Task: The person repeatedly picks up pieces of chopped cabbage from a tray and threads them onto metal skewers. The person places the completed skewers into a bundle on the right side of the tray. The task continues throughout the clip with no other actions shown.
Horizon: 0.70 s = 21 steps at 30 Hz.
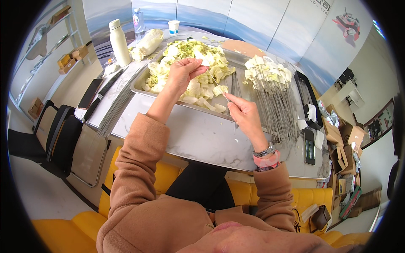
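Observation:
My left hand (186, 71) pinches a pale cabbage piece (205, 63) at the upper end of a thin metal skewer (212, 78). Lower down, my right hand (244, 113) grips the same skewer, which slants between both hands. Beneath them lies a shallow metal tray (196, 107) heaped with torn cabbage leaves (202, 90). In the tray's right part rest many skewers (275, 107) with cabbage pieces (268, 71) threaded at their far ends. A few bare skewers (235, 84) lie between the heap and that pile.
Left of the tray lie a bundle of bare skewers (117, 109), a knife (102, 95) and a dark phone (90, 94). Behind stand a white bottle (120, 44), a cabbage (148, 45), a water bottle (138, 25) and a cup (173, 27). A black box (306, 95) and another phone (309, 147) sit right.

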Each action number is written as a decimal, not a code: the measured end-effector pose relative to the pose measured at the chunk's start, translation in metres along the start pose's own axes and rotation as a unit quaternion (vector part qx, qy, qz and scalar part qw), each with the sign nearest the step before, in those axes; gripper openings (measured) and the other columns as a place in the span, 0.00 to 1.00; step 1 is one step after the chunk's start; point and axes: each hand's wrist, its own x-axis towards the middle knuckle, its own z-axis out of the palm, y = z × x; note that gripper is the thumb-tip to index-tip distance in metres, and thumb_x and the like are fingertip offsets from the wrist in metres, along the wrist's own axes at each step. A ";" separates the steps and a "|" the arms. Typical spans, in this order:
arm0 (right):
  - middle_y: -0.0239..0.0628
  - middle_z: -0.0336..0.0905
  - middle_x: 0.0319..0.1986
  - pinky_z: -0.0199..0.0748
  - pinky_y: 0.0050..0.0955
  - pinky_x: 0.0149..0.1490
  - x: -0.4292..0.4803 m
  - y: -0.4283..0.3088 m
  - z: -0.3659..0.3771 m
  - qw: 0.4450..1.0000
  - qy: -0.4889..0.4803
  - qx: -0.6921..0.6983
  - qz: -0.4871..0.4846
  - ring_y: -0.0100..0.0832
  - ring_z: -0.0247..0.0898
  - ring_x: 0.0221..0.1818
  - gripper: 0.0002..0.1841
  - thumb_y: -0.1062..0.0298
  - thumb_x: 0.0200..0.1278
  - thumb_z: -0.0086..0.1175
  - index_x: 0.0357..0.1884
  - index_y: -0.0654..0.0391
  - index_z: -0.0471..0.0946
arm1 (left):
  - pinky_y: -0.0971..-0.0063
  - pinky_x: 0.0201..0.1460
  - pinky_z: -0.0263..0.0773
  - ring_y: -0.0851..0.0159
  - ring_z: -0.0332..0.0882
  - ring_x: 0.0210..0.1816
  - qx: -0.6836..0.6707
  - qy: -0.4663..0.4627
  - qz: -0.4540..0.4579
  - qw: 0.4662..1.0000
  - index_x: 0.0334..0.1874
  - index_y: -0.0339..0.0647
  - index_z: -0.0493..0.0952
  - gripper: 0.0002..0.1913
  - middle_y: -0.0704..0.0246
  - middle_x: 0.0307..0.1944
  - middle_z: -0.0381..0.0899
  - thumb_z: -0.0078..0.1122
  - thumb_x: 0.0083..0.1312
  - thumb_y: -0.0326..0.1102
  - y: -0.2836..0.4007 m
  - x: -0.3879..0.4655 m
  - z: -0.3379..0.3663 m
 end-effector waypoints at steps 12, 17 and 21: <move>0.17 0.62 0.18 0.52 0.15 0.23 0.002 0.006 -0.001 1.000 0.019 -0.002 -0.021 0.11 0.52 0.19 0.17 0.73 0.66 0.48 0.57 0.61 0.74 | 0.74 0.49 0.78 0.62 0.82 0.40 -0.014 -0.029 -0.028 0.999 0.43 0.30 0.76 0.12 0.57 0.40 0.81 0.57 0.67 0.34 -0.004 -0.009 0.014; 0.19 0.63 0.17 0.53 0.17 0.23 0.002 -0.001 0.000 0.999 0.038 -0.030 -0.023 0.12 0.53 0.19 0.17 0.72 0.65 0.50 0.55 0.62 0.75 | 0.80 0.40 0.77 0.69 0.81 0.34 0.069 -0.098 -0.104 0.987 0.42 0.33 0.78 0.10 0.62 0.36 0.83 0.59 0.66 0.35 -0.010 -0.016 0.024; 0.20 0.62 0.16 0.53 0.18 0.22 0.000 -0.005 0.000 0.999 0.035 -0.030 -0.027 0.13 0.53 0.19 0.17 0.72 0.65 0.51 0.54 0.62 0.76 | 0.81 0.37 0.76 0.73 0.78 0.30 0.063 -0.123 -0.099 0.985 0.39 0.35 0.79 0.07 0.66 0.33 0.82 0.57 0.66 0.32 -0.019 -0.018 0.031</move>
